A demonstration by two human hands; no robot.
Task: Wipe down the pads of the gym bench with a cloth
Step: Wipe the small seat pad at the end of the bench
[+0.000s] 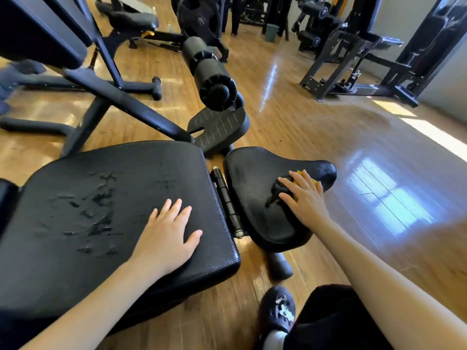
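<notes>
The cloth (307, 181), yellow with a dark bunched part at its left, is located on the smaller seat pad (265, 198) of the gym bench, toward that pad's right, narrow end. It is pressed flat against the pad surface by the right hand (304, 198), whose fingers are extended and spread over the cloth rather than curled around it. Most of the cloth is covered by the hand; only a yellow edge and the dark fold are seen.

The larger back pad (113, 210) is positioned to the left of the seat pad, separated from it by a narrow gap in which a black hinge bar (226, 200) is visible. Wet patches are seen on the left half of the back pad. The left hand (168, 236) is laid palm down on the near right part of the back pad, fingers open and holding nothing.

A foam roller (209, 72) and a ribbed footplate (219, 127) are mounted at the far end of the bench. A dark shoe (278, 309) is placed on the wooden floor (328, 122) near the bench.
</notes>
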